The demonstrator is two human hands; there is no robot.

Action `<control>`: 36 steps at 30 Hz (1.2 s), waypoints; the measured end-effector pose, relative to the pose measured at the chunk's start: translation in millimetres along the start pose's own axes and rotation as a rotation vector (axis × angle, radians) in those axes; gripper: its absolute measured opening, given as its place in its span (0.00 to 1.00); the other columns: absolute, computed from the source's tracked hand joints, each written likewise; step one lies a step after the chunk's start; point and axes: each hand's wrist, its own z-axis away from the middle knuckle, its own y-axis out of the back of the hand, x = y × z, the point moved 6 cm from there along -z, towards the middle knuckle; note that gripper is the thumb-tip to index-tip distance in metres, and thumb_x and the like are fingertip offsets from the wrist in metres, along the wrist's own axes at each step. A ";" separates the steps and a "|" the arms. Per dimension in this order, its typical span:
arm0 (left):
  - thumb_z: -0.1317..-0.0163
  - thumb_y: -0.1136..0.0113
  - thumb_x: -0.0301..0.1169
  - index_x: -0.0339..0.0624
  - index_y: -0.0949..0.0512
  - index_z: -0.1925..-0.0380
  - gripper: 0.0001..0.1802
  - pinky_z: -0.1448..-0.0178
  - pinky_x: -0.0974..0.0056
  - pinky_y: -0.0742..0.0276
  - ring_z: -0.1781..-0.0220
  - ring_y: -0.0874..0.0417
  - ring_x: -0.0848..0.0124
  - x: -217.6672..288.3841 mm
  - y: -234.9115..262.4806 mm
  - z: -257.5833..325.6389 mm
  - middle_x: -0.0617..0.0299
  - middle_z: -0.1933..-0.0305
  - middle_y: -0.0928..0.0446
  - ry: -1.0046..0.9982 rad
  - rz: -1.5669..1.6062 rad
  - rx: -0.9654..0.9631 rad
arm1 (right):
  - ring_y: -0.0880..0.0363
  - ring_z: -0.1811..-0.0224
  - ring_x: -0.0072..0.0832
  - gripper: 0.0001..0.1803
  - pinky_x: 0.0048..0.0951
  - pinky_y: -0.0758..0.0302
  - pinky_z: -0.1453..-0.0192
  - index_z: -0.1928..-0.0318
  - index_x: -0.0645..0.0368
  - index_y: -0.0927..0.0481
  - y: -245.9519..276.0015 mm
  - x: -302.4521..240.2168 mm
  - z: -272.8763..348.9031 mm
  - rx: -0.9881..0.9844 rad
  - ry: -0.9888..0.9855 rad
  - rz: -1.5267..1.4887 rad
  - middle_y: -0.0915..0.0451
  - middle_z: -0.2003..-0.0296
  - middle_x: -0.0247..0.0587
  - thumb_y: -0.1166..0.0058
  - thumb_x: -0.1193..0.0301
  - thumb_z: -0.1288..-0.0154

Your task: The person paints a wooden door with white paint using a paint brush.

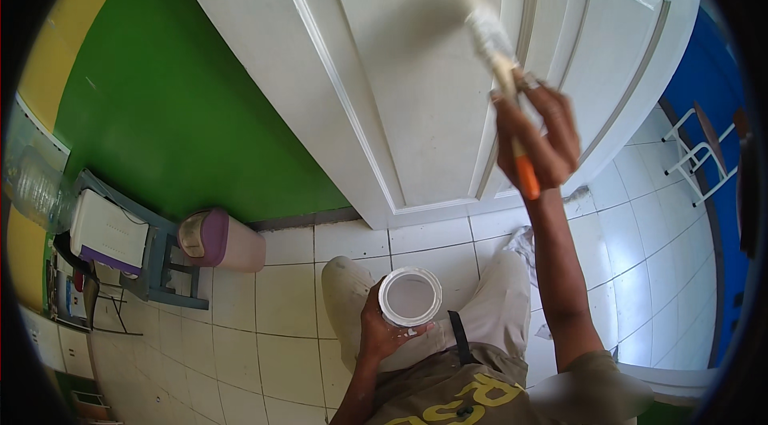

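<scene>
Head view, looking down: a white panelled door (428, 113) fills the upper middle, and everything here is placed by it. The right hand (540, 125), nearer the door of the 2, is in front of its lower right part, fingers closed around the handle of a paintbrush (504, 69). The brush's long axis slants across the door: pale bristles up and slightly left, by the upper right of the large raised panel, orange handle end down and right, below the grip. The brush is blurred, so I cannot tell whether the bristles touch the door. Below the door's bottom edge, over the person's lap, the left hand (376, 333) grasps an open round can (438, 297) by its left and lower side. The can's mouth faces up, showing pale paint (409, 297); it lies below and left of the right hand.
</scene>
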 end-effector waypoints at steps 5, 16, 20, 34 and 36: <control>0.62 0.07 0.31 0.37 0.29 0.32 0.55 0.34 0.55 0.15 0.38 0.15 0.63 8.7 -6.4 -16.2 0.55 0.38 0.19 0.006 0.034 -0.019 | 0.15 0.52 0.39 0.15 0.43 0.14 0.45 0.55 0.53 0.11 -17.2 -42.6 178.0 -0.498 0.119 -0.273 0.17 0.60 0.41 0.31 0.71 0.45; 0.61 0.10 0.23 0.40 0.35 0.26 0.60 0.35 0.54 0.12 0.36 0.16 0.62 3.4 -14.6 -49.5 0.55 0.34 0.21 0.024 0.042 -0.069 | 0.13 0.61 0.27 0.08 0.26 0.18 0.56 0.60 0.66 0.12 93.5 -17.0 227.9 -0.230 -1.324 -0.599 0.11 0.63 0.44 0.30 0.85 0.39; 0.65 0.07 0.33 0.43 0.35 0.25 0.64 0.29 0.52 0.18 0.33 0.16 0.56 -18.4 -24.6 -68.5 0.49 0.31 0.23 -0.115 -0.108 -0.045 | 0.15 0.60 0.26 0.10 0.25 0.18 0.54 0.58 0.69 0.14 126.5 -43.1 178.1 0.076 -1.596 -0.801 0.13 0.62 0.42 0.27 0.81 0.38; 0.66 0.09 0.33 0.50 0.34 0.26 0.63 0.17 0.39 0.36 0.20 0.32 0.46 45.1 -49.5 -90.3 0.52 0.24 0.28 -0.499 -0.288 -0.106 | 0.16 0.70 0.33 0.13 0.32 0.20 0.66 0.61 0.61 0.12 131.3 -58.7 57.1 -0.750 -0.728 -0.662 0.13 0.69 0.40 0.27 0.82 0.49; 0.65 0.09 0.34 0.50 0.34 0.26 0.62 0.16 0.36 0.39 0.19 0.32 0.46 49.8 -52.9 -90.0 0.52 0.24 0.29 -0.549 -0.257 -0.105 | 0.16 0.65 0.33 0.17 0.34 0.19 0.66 0.58 0.56 0.11 122.9 -65.2 53.9 -0.859 -0.631 -0.615 0.12 0.64 0.35 0.29 0.81 0.51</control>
